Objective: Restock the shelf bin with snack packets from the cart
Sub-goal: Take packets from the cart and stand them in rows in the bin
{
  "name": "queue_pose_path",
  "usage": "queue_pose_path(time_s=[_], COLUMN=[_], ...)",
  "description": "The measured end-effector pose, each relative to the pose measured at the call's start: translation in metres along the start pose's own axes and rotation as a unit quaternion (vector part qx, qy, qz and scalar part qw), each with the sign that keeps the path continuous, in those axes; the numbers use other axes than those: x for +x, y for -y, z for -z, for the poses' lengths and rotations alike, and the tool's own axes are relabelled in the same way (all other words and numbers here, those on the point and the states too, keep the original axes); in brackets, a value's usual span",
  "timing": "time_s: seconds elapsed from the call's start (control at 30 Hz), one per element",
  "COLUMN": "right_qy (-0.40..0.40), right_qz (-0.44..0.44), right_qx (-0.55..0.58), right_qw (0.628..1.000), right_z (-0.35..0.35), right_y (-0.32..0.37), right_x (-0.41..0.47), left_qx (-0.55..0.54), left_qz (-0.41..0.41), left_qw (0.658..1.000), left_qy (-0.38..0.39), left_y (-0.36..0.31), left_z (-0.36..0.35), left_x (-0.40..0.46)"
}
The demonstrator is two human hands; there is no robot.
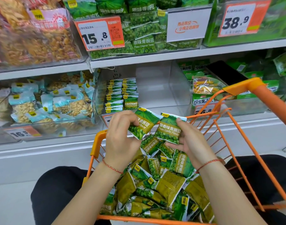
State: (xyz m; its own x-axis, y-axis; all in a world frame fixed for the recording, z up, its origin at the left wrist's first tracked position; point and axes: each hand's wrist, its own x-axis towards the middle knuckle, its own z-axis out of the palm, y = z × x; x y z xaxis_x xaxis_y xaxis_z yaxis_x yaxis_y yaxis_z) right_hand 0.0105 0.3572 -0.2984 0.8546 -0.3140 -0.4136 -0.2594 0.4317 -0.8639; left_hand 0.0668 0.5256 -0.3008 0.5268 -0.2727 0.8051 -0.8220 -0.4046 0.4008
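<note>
My left hand [121,137] grips a green garlic pea packet [144,123] above the far end of the orange cart [259,101]. Beside it my right hand [190,140] pinches a second garlic pea packet [170,129] between thumb and fingers. The two packets nearly touch. Below my hands the cart holds a heap of several loose packets [161,189]. Straight ahead on the lower shelf stands the clear shelf bin [179,88]. Two neat rows of stacked packets [121,95] fill its left part, and its right part shows bare plastic.
A bin of nut packets [46,103] stands left of the clear bin and a bin of mixed vegetable snacks [202,88] to its right. The upper shelf carries original-taste pea packets [142,33] behind price tags. My dark-clothed knees flank the cart.
</note>
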Motion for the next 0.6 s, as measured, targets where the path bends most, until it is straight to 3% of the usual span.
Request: queue_pose_path(time_s=[0.3, 0.43, 0.53, 0.6], right_qy=[0.094, 0.027, -0.030, -0.070], right_qz=[0.041, 0.052, 0.048, 0.060], right_qx=[-0.022, -0.022, 0.096, 0.159], right_qw=[0.994, 0.998, 0.994, 0.983], right_z=[-0.005, 0.001, 0.006, 0.012], right_y=[-0.002, -0.003, 0.000, 0.002], right_x=[-0.011, -0.006, -0.001, 0.001], left_qx=[-0.019, -0.068, -0.107, -0.056], left_qz=[0.052, 0.041, 0.177, 0.203], left_qw=[0.989, 0.975, 0.949, 0.893], left_qy=[0.140, 0.206, 0.240, 0.398], left_y=[-0.012, -0.021, -0.020, -0.015], left_z=[-0.032, -0.028, -0.021, -0.020], left_x=[-0.002, -0.002, -0.001, -0.002])
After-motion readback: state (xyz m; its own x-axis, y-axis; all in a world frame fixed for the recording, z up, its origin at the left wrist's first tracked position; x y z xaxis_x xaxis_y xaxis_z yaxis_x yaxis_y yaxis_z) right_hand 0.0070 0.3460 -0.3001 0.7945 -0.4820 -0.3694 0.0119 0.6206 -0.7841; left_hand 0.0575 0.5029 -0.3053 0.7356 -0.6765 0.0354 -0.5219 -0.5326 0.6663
